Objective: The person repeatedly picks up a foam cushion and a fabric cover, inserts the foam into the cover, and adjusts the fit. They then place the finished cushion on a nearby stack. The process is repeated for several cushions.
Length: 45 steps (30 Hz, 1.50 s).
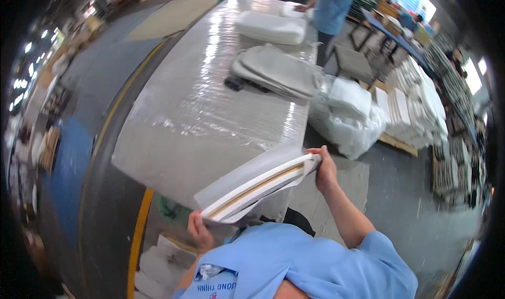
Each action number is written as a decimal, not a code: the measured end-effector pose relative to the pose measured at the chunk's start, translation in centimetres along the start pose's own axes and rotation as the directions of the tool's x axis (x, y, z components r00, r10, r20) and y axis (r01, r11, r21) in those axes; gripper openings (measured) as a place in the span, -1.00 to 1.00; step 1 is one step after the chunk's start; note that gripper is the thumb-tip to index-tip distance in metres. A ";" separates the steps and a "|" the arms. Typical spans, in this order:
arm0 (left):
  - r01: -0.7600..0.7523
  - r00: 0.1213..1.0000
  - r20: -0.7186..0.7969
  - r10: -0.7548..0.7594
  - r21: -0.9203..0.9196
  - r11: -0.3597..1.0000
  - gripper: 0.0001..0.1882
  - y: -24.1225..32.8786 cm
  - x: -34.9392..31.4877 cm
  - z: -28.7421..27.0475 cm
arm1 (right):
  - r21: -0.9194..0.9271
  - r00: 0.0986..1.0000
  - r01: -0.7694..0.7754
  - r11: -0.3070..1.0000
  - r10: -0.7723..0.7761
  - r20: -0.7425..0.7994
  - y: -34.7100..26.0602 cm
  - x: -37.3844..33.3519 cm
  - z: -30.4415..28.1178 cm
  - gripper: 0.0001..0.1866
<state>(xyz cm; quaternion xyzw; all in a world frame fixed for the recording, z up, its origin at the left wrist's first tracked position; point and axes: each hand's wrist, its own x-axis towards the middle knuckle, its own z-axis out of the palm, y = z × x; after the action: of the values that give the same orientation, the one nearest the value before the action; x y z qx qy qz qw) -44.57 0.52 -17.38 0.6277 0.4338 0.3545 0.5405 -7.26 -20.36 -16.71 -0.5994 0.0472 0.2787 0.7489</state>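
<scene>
Between both hands is a curved padded panel (258,188), tilted at the near corner of the table, its edge showing white layers, a tan board-like strip and loose grey fabric. My left hand (200,232) grips its lower left end. At the upper right end my right hand (325,168) is closed around it, thumb on top. Farther off on the plastic-covered table (173,136) lies a pile of grey fabric covers (276,70), with a small black object (234,83) beside it. Behind them sits a stack of white padded pieces (271,28).
Right of the table stand a clear plastic bag with white pieces (347,112) and stacked white panels (415,99) on a pallet. A person in blue (333,7) works at the table's far end. More white pieces (158,270) lie low at left, near a yellow floor line (139,236).
</scene>
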 end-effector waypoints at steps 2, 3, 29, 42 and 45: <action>-0.029 0.999 0.014 0.029 0.013 0.999 -0.58 -0.5 -0.2 -0.6 | -0.024 1.000 0.020 1.000 -0.020 0.016 0.8 -0.7 -0.9 -0.39; 0.001 0.993 0.114 -0.002 0.010 1.000 -0.55 -1.0 -0.2 -1.5 | 0.009 0.999 0.029 1.000 -0.029 0.024 0.8 -1.1 -0.8 -0.41; -0.396 0.239 0.971 -0.021 0.117 0.911 -0.50 12.5 6.7 17.6 | 0.221 0.976 0.217 0.951 -0.208 -0.064 0.0 -4.9 -2.8 -0.67; -0.487 0.114 0.980 0.164 -0.089 0.869 -0.71 10.9 4.9 31.1 | -0.217 0.938 0.275 0.937 -0.310 -0.152 2.3 -11.9 0.4 -0.06; -0.504 0.101 0.978 0.183 -0.108 0.857 -0.75 11.2 4.7 31.8 | -0.259 0.914 0.273 0.926 -0.334 -0.232 3.3 -10.6 -1.2 -0.35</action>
<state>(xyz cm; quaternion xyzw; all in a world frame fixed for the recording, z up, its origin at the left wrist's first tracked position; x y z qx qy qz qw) -11.99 -7.37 -11.72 0.8524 -0.1246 -0.0634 0.5039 -17.43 -24.85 -15.62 -0.7115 0.0238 0.0769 0.6980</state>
